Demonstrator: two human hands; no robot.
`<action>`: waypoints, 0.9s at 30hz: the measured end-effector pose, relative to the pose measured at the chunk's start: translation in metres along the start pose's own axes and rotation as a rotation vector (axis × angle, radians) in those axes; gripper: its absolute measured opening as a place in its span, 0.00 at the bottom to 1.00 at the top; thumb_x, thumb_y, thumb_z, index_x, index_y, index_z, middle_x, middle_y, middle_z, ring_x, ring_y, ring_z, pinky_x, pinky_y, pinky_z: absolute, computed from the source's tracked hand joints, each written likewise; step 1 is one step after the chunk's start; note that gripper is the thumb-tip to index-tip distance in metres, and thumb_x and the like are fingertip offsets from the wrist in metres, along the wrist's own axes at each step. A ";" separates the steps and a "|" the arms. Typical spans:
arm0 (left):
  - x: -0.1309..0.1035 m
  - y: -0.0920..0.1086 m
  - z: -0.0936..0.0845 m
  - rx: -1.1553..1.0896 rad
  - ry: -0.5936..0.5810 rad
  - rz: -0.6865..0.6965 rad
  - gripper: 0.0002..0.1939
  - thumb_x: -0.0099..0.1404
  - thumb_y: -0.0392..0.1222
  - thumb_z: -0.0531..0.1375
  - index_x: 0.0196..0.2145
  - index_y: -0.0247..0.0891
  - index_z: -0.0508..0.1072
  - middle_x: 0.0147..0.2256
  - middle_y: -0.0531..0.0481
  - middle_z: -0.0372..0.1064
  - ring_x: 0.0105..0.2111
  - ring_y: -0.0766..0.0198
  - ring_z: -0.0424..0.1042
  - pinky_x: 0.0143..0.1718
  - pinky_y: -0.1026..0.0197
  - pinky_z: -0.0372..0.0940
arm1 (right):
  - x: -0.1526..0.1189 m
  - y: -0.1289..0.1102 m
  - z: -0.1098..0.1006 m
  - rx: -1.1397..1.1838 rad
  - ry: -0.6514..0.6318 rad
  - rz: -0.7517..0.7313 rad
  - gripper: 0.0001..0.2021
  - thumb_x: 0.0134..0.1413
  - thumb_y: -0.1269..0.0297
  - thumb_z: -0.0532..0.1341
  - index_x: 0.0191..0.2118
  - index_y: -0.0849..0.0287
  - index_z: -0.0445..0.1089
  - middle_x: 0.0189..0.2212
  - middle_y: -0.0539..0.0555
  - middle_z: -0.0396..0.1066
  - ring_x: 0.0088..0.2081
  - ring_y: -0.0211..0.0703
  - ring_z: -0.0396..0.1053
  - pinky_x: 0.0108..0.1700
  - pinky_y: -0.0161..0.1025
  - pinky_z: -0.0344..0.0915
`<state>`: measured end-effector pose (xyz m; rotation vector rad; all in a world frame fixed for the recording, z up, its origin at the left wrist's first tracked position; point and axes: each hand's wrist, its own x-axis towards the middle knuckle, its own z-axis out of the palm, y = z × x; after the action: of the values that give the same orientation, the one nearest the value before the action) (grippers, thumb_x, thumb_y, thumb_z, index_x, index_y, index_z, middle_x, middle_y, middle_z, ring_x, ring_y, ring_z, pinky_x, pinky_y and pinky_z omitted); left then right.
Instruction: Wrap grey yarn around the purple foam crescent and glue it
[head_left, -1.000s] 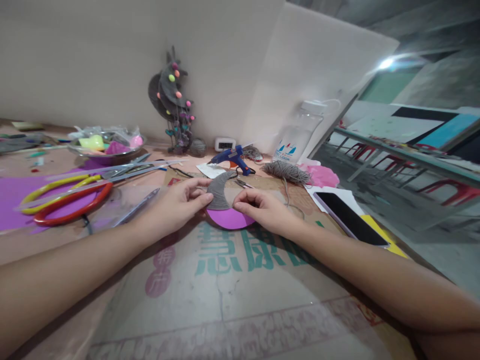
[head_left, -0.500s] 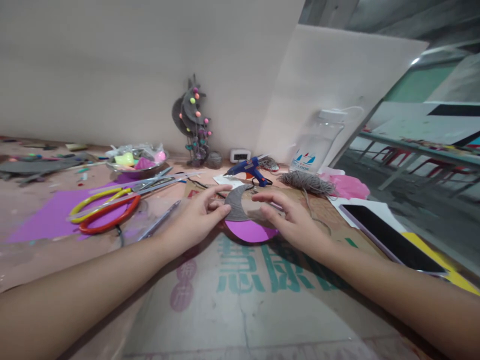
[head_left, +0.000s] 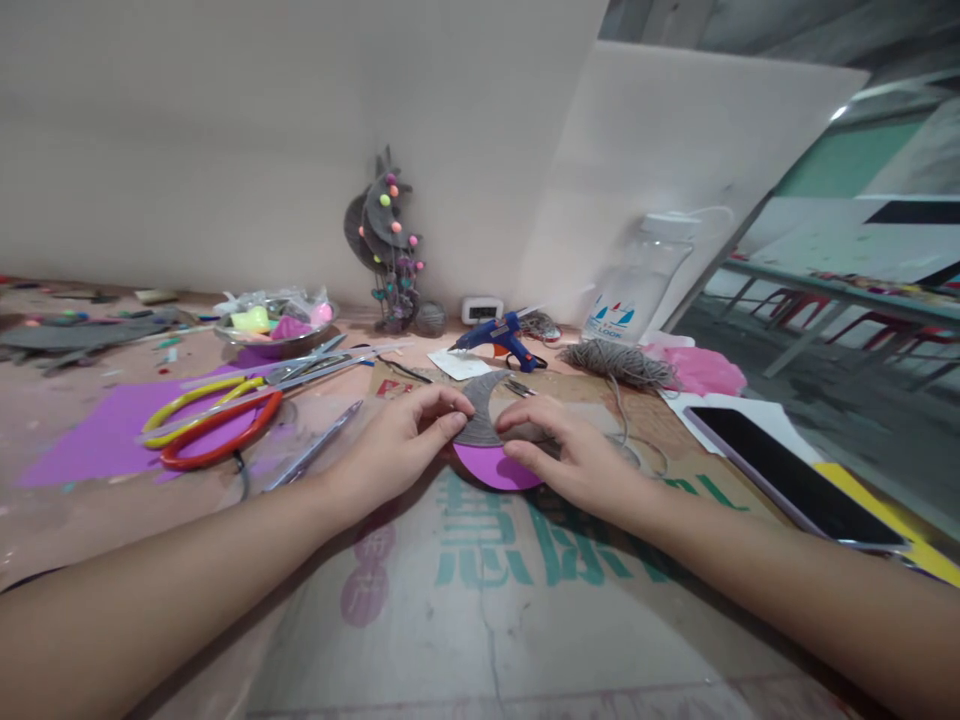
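A crescent moon shape (head_left: pixel 481 408) lies between my two hands, over the cardboard. Grey yarn covers its upper part, and its lower part is bare purple (head_left: pixel 495 470). My left hand (head_left: pixel 416 435) pinches the left edge of the yarn-covered part between thumb and fingers. On the other side, my right hand (head_left: pixel 566 445) has its fingertips at the inner edge of the crescent and its thumb over the purple part. The underside of the crescent and some fingertips are hidden.
Behind lie a blue glue gun (head_left: pixel 502 340) and a bundle of grey yarn (head_left: pixel 619 366). Scissors (head_left: pixel 221 440) and a pen (head_left: pixel 315 445) are on the left. A phone (head_left: pixel 795 475) and a water bottle (head_left: pixel 641 280) stand or lie on the right. A decorated moon hanging (head_left: pixel 390 240) leans at the wall.
My right hand has closed in, its fingers moving left and down onto the crescent and its purple part. My left hand keeps its pinch, while the crescent has shifted slightly.
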<state>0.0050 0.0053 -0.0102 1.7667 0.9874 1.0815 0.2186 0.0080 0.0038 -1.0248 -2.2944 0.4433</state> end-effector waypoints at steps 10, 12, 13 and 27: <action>0.000 0.003 0.000 0.008 -0.019 0.009 0.06 0.64 0.41 0.54 0.35 0.37 0.69 0.32 0.51 0.68 0.32 0.66 0.67 0.33 0.66 0.61 | 0.001 -0.001 0.001 0.009 -0.023 -0.051 0.06 0.59 0.66 0.55 0.32 0.58 0.67 0.32 0.54 0.70 0.38 0.43 0.65 0.44 0.42 0.60; -0.001 0.004 0.000 -0.010 -0.028 -0.008 0.06 0.64 0.41 0.54 0.35 0.37 0.68 0.31 0.52 0.67 0.31 0.67 0.66 0.31 0.66 0.61 | 0.001 -0.002 0.001 0.006 -0.027 -0.045 0.06 0.59 0.66 0.55 0.32 0.58 0.67 0.32 0.54 0.70 0.37 0.43 0.65 0.43 0.42 0.60; -0.001 0.004 0.000 -0.030 -0.036 -0.021 0.06 0.64 0.41 0.54 0.36 0.37 0.68 0.31 0.52 0.66 0.30 0.67 0.66 0.31 0.66 0.61 | 0.001 -0.002 0.001 0.004 -0.030 -0.041 0.06 0.59 0.66 0.54 0.32 0.58 0.67 0.32 0.54 0.69 0.38 0.43 0.65 0.43 0.42 0.60; 0.001 -0.003 -0.001 0.084 0.039 -0.012 0.07 0.65 0.41 0.53 0.37 0.38 0.68 0.32 0.53 0.65 0.32 0.66 0.65 0.33 0.65 0.59 | -0.002 0.003 -0.002 -0.006 0.284 -0.031 0.08 0.61 0.67 0.53 0.44 0.57 0.65 0.42 0.55 0.68 0.45 0.42 0.65 0.48 0.42 0.60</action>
<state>0.0032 0.0072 -0.0125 1.8110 1.0795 1.0847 0.2226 0.0090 0.0029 -0.9852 -2.0563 0.2593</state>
